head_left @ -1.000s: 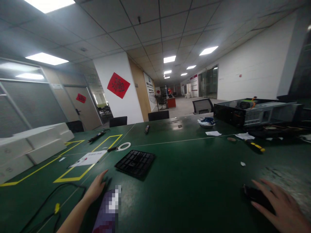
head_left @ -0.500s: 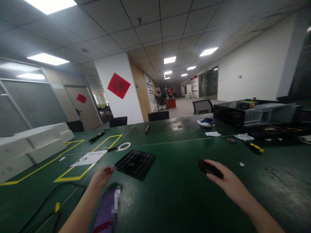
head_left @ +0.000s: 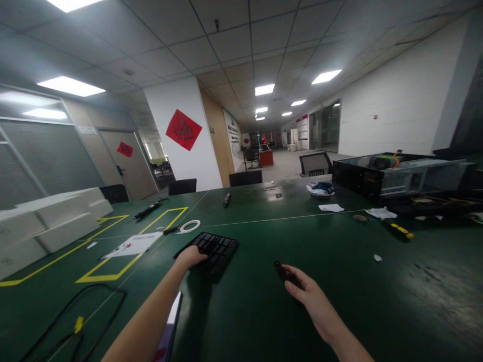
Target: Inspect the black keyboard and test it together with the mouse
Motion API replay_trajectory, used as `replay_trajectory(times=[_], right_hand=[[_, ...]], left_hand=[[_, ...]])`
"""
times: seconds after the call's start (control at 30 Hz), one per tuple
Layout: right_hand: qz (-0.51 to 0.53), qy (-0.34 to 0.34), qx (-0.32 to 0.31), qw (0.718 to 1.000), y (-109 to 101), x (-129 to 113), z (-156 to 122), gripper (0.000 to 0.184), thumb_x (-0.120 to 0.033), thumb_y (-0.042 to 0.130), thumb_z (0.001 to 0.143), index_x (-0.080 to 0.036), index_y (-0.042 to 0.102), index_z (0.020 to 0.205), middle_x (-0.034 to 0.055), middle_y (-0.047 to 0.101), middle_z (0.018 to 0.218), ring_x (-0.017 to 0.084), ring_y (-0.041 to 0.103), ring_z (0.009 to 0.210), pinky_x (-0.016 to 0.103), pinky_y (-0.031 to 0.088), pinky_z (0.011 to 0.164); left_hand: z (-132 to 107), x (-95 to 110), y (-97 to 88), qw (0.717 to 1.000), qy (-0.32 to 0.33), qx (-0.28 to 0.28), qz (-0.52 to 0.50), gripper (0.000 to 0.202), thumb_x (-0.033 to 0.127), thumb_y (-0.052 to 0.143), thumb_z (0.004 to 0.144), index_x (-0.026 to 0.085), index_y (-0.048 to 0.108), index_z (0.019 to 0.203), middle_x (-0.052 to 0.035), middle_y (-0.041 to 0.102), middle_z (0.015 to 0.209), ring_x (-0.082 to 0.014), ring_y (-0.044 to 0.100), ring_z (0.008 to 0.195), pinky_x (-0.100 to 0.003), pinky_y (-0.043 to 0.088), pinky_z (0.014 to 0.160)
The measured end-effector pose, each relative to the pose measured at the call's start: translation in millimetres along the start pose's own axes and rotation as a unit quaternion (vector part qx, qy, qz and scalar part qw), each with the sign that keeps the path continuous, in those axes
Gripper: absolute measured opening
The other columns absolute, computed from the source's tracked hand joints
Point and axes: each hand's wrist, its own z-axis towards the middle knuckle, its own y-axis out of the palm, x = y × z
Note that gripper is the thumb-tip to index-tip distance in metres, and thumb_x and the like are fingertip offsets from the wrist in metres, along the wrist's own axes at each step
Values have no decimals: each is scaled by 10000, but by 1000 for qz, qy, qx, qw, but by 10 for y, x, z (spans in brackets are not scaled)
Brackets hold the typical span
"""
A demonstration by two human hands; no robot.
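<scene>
My left hand (head_left: 192, 256) is over the near left part of a black compartment tray (head_left: 222, 249), its fingers bent together at the cells. Whatever its fingertips pinch, if anything, is hidden. My right hand (head_left: 305, 291) is wrapped round a small, elongated black object (head_left: 279, 270), whose rounded end points away to the left; its exact kind does not show. It is held above the green table (head_left: 241, 311), to the right of the tray. Under my left forearm lies a flat, phone-like device (head_left: 171, 322), partly covered by the arm.
Behind the tray are a white tape roll (head_left: 189, 227) and a dark-handled tool (head_left: 171, 230). White blocks (head_left: 68, 226), a printed sheet (head_left: 132, 245) and a black cable (head_left: 123, 301) are left. An open computer case (head_left: 358, 178) and a yellow-black screwdriver (head_left: 398, 230) are right.
My left hand has moved right and forward, from beside the tray to over it. The right hand has moved left and slightly nearer me with the black object, which is now turned more end-on.
</scene>
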Motion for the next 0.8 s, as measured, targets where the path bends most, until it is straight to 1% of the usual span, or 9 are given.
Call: replay_trajectory(times=[0.13, 0.23, 0.3, 0.4, 0.47, 0.57, 0.67, 0.73, 0.8], right_hand=[[11, -2, 9, 1000, 0, 21, 23, 578, -420, 596, 674, -255, 481, 1216, 66, 492, 1296, 286, 402, 1222, 440, 325, 972], [2, -6, 12, 1000, -4, 49, 45, 559, -400, 576, 691, -263, 473, 1224, 66, 469, 1307, 291, 406, 1215, 446, 350, 952], [-30, -15, 31, 999, -8, 76, 65, 548, -373, 580, 692, -273, 474, 1220, 65, 441, 1319, 292, 405, 1214, 439, 362, 947], [-68, -23, 38, 997, -17, 124, 86, 541, -351, 588, 694, -292, 470, 1219, 64, 422, 1318, 291, 422, 1197, 434, 379, 940], [-62, -38, 18, 997, -23, 153, 87, 523, -359, 576, 710, -302, 466, 1218, 54, 434, 1309, 278, 434, 1188, 430, 388, 938], [-44, -106, 3, 993, -20, 194, 91, 498, -350, 609, 692, -268, 513, 1174, 50, 504, 1263, 262, 435, 1193, 421, 354, 981], [-18, -140, 7, 990, 10, 256, 134, 436, -332, 694, 602, -217, 619, 1016, 69, 599, 1152, 284, 458, 1166, 429, 347, 985], [43, -113, 2, 993, 46, 317, 184, 355, -364, 712, 564, -210, 662, 880, 69, 658, 1024, 291, 522, 1079, 434, 394, 929], [125, -73, 3, 989, 85, 376, 232, 316, -434, 687, 571, -213, 670, 796, 54, 687, 893, 271, 580, 964, 424, 436, 864]], left_hand=[[-40, 23, 52, 997, 17, -13, 78, 127, 255, 650, 585, 138, 606, 563, -160, 679, 806, -315, 612, 885, -324, 438, 709], [-140, 102, 109, 996, 33, -18, 85, 209, 327, 598, 655, 123, 635, 627, -144, 676, 753, -294, 627, 811, -306, 434, 641], [-278, 217, 200, 996, 54, -23, 72, 301, 394, 536, 714, 119, 651, 668, -122, 675, 727, -267, 633, 749, -294, 428, 610], [-626, 457, 431, 992, 124, -31, -6, 366, 430, 451, 780, 137, 660, 852, -75, 685, 830, -203, 631, 777, -254, 435, 653], [-924, 615, 611, 965, 197, -58, -165, 355, 400, 520, 743, 117, 642, 919, -95, 677, 904, -208, 620, 836, -258, 443, 713], [-1335, 781, 830, 919, 236, -108, -296, 373, 398, 604, 681, 107, 622, 913, -104, 666, 864, -223, 608, 804, -284, 454, 706], [-1569, 835, 934, 903, 265, -123, -314, 384, 383, 628, 672, 118, 599, 947, -99, 641, 887, -222, 586, 819, -296, 450, 718], [-1624, 824, 956, 904, 293, -119, -288, 377, 358, 637, 669, 130, 590, 964, -88, 623, 898, -215, 567, 831, -297, 442, 728], [-1636, 795, 968, 907, 321, -113, -247, 374, 326, 654, 651, 142, 590, 970, -74, 606, 895, -203, 551, 808, -294, 436, 712]])
